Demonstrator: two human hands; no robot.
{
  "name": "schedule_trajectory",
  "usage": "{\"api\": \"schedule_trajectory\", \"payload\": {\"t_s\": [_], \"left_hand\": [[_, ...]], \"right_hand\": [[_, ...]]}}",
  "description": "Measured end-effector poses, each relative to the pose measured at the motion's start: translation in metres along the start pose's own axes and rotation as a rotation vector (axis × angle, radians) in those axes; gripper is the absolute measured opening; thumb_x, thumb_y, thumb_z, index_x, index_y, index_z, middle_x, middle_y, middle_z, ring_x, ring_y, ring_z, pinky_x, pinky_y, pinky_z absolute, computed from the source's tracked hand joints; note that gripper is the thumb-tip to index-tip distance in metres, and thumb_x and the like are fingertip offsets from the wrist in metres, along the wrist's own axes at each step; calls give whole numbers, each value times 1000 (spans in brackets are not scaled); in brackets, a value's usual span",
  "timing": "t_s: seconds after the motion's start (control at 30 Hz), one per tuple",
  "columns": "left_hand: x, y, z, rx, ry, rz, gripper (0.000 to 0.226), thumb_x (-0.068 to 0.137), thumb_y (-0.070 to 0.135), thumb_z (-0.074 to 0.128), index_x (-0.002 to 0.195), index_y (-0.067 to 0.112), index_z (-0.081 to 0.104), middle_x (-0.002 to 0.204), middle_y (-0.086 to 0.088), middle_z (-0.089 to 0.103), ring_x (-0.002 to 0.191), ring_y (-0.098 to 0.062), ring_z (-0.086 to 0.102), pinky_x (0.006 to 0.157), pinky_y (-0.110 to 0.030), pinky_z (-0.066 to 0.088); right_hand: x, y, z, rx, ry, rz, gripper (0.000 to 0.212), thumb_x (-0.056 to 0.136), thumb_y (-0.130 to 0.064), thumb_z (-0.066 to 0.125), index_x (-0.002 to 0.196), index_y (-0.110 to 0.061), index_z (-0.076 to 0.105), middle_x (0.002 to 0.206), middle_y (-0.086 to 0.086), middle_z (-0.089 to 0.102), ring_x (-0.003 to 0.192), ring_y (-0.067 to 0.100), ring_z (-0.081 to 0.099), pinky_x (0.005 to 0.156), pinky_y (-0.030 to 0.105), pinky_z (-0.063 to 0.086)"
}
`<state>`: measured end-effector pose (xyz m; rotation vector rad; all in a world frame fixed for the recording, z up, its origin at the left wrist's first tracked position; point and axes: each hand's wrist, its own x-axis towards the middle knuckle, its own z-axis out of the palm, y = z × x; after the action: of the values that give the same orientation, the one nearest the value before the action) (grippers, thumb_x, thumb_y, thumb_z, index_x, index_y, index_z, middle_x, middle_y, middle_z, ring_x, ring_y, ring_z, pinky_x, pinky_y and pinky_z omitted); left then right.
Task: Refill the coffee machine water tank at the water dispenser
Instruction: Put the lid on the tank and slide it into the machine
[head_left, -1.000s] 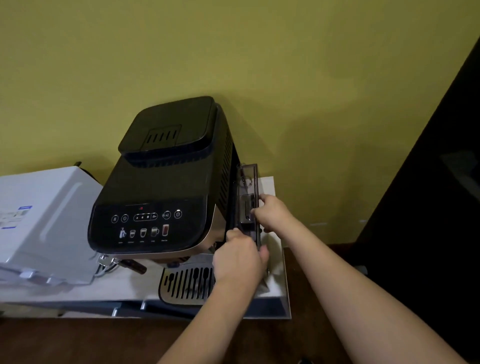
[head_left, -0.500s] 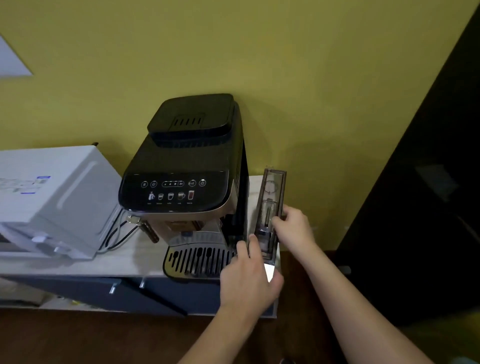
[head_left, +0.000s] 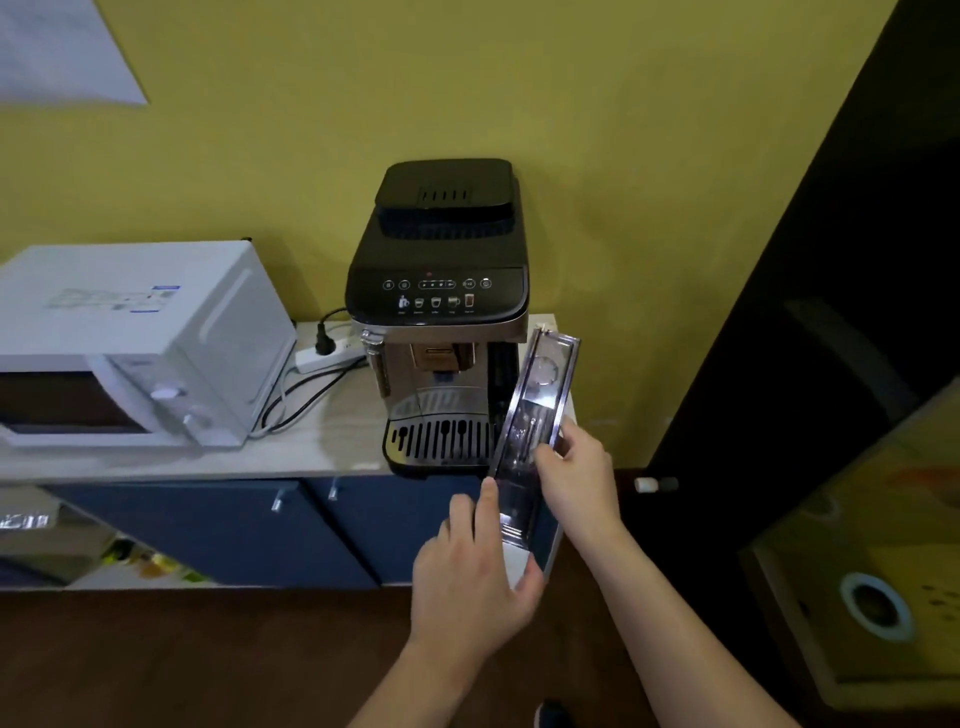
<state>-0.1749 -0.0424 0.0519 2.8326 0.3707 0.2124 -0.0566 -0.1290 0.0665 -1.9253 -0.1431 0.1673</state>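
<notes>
Both hands grip the water tank (head_left: 535, 415): left hand (head_left: 475, 577) cupping its near end, right hand (head_left: 579, 470) pinching its side.

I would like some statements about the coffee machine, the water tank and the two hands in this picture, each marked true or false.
1. The water tank is out of the coffee machine and held in front of its right side. True.
2. Only one hand holds the tank. False: the left hand grips its near end and the right hand grips its right side.
3. A white microwave stands to the left of the coffee machine. True.
4. The tank is under a water dispenser tap. False: no water dispenser shows in the picture.
5. A plug sits in a white power strip between microwave and machine. True.
</notes>
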Motion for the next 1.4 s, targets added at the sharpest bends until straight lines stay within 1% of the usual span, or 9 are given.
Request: {"api": "schedule_trajectory", "payload": {"t_s": [0.17,0.3,0.43,0.53,0.8,0.97,1.1,1.2,1.4], "left_hand": [[-12,1,0,-17,2,-115,82,75,62,48,140,14,46,102,4,48,75,-9,56,52,-19,42],[-3,10,5,35,57,-176,82,78,65,35,147,19,32,115,6,43,90,-7,56,60,-19,41],[11,21,5,62,69,-219,77,80,64,37,143,21,30,118,7,43,91,-7,56,61,-20,37],[24,32,3,61,54,-265,72,83,62,43,141,22,30,121,6,42,94,-10,58,63,-21,37],[57,39,9,123,77,-287,68,82,61,43,136,21,36,116,3,46,77,-9,50,54,-22,34],[74,40,11,114,117,-289,51,82,61,43,116,23,41,99,5,38,68,-9,48,51,-21,38],[75,35,14,141,143,-269,53,79,60,39,114,21,43,99,5,41,67,-10,46,50,-22,35],[73,31,17,173,151,-257,60,78,61,35,118,19,45,101,3,46,68,-11,49,50,-22,38],[72,33,21,211,125,-264,66,80,61,31,126,15,43,108,-1,49,71,-13,55,52,-23,44]], "right_hand": [[1,3,11,-69,-105,64,14,89,-15,54,89,-23,65,76,-2,68,66,14,64,55,31,50],[20,4,15,-160,-167,91,13,87,-18,54,85,-15,66,80,5,70,70,21,65,55,28,46],[40,3,13,-213,-212,72,16,84,-22,53,86,-11,65,81,8,68,73,26,65,63,40,53],[55,-2,7,-246,-262,54,15,87,-20,54,87,-4,54,83,8,65,75,26,64,63,37,52],[88,-6,-1,-208,-346,33,11,91,-19,52,85,-16,60,72,1,60,66,23,59,67,38,54],[101,-14,-6,-164,-383,50,26,95,-19,54,117,-8,64,91,2,58,89,28,65,86,51,57],[104,-10,-4,-172,-375,26,24,97,-23,54,115,-10,63,95,1,60,90,24,64,80,42,57],[102,-5,-2,-191,-368,-8,27,99,-26,51,121,-15,61,104,-3,59,91,16,56,72,27,45],[101,4,-2,-175,-388,-42,28,100,-30,49,125,-20,58,120,0,64,95,13,52,77,29,43]]}}
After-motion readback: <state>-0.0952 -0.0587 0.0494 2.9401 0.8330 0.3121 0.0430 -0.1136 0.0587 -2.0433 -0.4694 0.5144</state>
